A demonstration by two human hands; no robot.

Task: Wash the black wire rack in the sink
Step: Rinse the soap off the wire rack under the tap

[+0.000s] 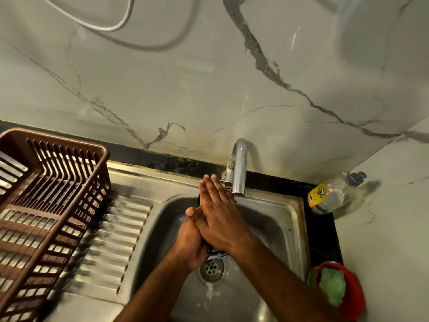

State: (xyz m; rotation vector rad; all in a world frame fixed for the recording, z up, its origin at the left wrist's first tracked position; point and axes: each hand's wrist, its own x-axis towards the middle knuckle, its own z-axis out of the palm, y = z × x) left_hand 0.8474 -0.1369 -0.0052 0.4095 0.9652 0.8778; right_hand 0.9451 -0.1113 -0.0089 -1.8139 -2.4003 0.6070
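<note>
The black wire rack point(216, 253) is held upright over the steel sink point(287, 219), just under the tap spout point(239, 173). Most of it is hidden between my two hands; only a lower edge and a bit of dark wire near the spout show. My left hand point(190, 240) grips it from the left side, thumb up against it. My right hand point(217, 213) lies flat against it with wet fingers straight, pointing toward the wall. The drain point(211, 268) sits right below.
A brown plastic dish basket point(69, 196) stands on the ribbed drainboard point(116, 240) at the left. A dish soap bottle point(329, 196) lies on the counter at the right. A red bowl point(355, 296) holding a green scrubber point(332, 289) sits at the sink's right edge.
</note>
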